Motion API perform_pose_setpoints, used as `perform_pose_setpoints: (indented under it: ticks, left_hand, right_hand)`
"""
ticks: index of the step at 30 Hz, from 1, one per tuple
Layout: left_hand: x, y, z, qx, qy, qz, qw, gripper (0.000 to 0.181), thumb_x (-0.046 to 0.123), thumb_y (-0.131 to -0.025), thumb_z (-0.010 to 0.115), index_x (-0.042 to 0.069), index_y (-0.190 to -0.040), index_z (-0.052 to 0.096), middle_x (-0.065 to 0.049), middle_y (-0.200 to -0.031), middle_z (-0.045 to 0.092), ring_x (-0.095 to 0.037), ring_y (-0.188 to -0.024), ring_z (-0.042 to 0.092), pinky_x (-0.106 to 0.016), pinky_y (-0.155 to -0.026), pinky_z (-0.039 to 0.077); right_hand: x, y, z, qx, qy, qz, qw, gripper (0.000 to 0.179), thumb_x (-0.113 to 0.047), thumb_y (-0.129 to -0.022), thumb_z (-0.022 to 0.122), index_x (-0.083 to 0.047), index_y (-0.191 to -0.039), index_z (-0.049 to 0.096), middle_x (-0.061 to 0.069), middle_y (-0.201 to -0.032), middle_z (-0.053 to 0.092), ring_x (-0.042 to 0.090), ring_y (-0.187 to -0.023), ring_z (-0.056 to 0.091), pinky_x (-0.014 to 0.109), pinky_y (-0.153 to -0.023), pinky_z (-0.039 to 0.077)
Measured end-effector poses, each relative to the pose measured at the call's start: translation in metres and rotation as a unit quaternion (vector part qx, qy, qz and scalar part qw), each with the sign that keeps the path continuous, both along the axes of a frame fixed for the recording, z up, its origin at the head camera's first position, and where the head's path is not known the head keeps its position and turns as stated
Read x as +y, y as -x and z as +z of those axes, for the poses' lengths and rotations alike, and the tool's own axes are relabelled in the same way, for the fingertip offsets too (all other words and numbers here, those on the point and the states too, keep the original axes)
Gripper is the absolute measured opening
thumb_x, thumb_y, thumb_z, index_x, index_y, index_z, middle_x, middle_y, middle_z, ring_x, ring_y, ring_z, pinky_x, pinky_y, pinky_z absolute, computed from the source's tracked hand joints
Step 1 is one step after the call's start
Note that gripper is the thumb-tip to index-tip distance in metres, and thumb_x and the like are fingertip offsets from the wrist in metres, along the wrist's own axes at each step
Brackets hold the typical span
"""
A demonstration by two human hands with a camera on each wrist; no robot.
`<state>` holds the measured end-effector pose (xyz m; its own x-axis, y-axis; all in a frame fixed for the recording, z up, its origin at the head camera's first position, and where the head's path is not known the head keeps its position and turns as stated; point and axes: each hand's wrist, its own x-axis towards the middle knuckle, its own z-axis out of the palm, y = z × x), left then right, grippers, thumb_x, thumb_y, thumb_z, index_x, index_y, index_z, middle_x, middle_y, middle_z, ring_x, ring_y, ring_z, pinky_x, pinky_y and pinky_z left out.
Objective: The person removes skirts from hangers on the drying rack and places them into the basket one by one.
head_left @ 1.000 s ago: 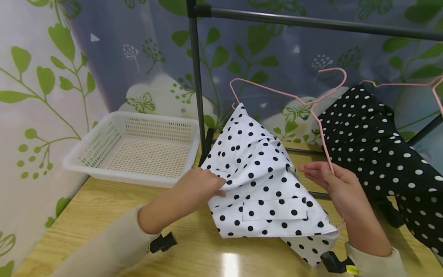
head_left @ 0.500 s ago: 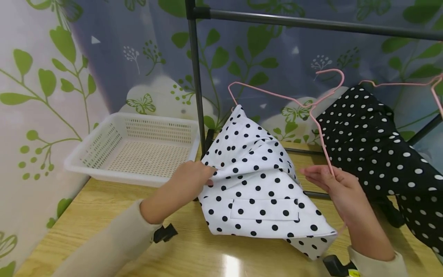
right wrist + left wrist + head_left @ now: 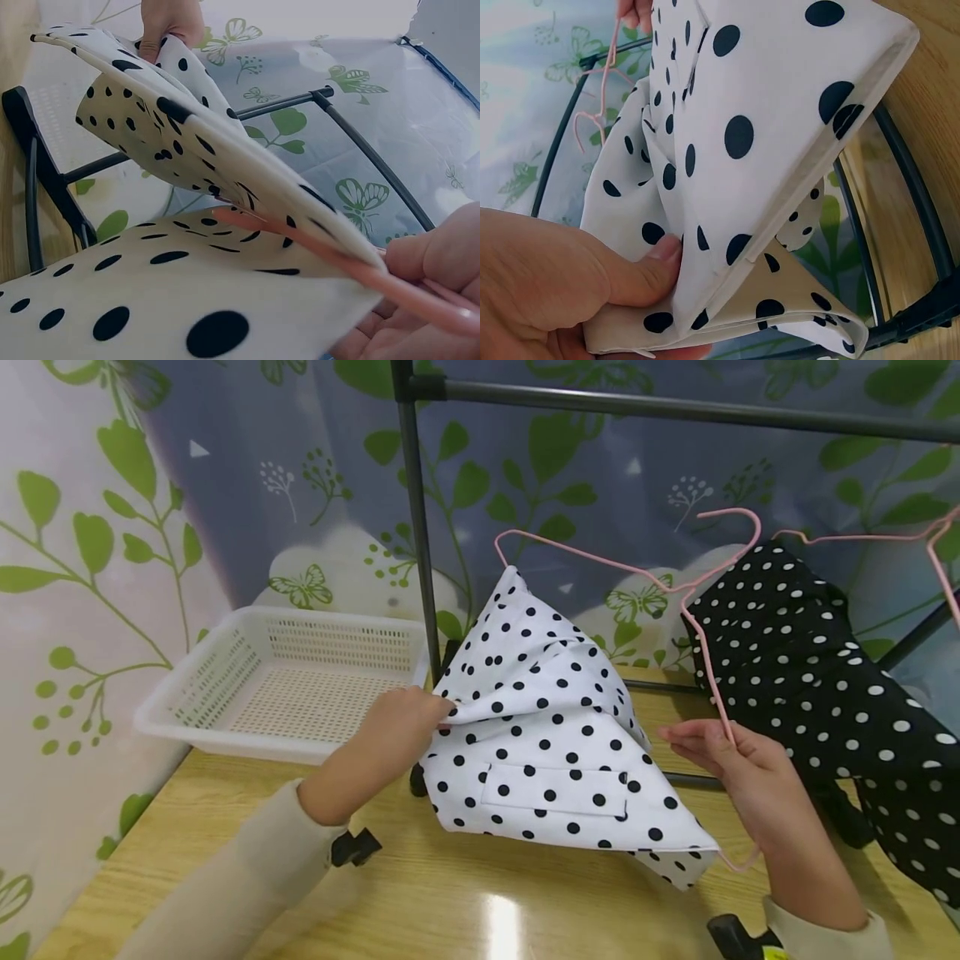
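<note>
A white garment with black polka dots (image 3: 540, 727) hangs on a pink hanger (image 3: 701, 635), its upper corner over the hanger's left end. My left hand (image 3: 393, 731) pinches the garment's left edge; the thumb lies on the cloth in the left wrist view (image 3: 641, 277). On the other side, my right hand (image 3: 742, 768) grips the hanger's right arm between thumb and fingers. In the right wrist view the hanger (image 3: 315, 247) runs into the garment's opening, between two layers of cloth (image 3: 300, 307). The hanger's hook points up and is free of the rail.
A white perforated basket (image 3: 285, 747) stands at the left on the wooden table (image 3: 420, 902). Behind the garment rises a dark metal rack with a rail (image 3: 600, 402). A black garment with white dots (image 3: 817, 693) hangs on another pink hanger (image 3: 862, 537) at the right.
My left hand has moved left and slightly up, drawing the garment's edge with it. The garment's lower edge has risen, and more of the hanger's lower right corner shows.
</note>
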<state>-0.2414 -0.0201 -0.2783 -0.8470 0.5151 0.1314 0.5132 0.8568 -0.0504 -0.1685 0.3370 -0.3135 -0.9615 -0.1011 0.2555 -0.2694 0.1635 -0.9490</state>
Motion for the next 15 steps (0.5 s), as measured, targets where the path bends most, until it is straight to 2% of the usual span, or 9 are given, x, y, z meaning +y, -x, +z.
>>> perform_pose_setpoints:
  ticks: [7,15]
  left_hand:
    - [-0.0024,0.0012,-0.0010,-0.008,0.004,-0.003,1.0000,0.006,0.016,-0.088,0.071,0.010,-0.088,0.074,-0.007,-0.076,0.069,-0.023,-0.066,0.062,-0.034,-0.054,0.050]
    - [-0.0051,-0.0050,-0.0060,-0.012,0.015,-0.045,0.9988,0.015,0.021,-0.090,0.069,0.008,-0.082,0.070,-0.007,-0.074,0.068,-0.023,-0.063,0.061,-0.034,-0.056,0.050]
  right_hand:
    - [0.0033,0.0031,-0.0027,-0.010,-0.001,0.004,0.9999,0.040,-0.029,-0.105,0.038,0.003,-0.114,0.062,-0.008,-0.110,0.069,0.001,-0.106,0.064,0.010,-0.089,0.045]
    - [0.0064,0.0077,-0.0059,-0.025,0.073,0.046,0.9959,0.036,-0.026,-0.105,0.040,0.001,-0.114,0.062,-0.003,-0.111,0.071,0.005,-0.107,0.064,0.014,-0.090,0.046]
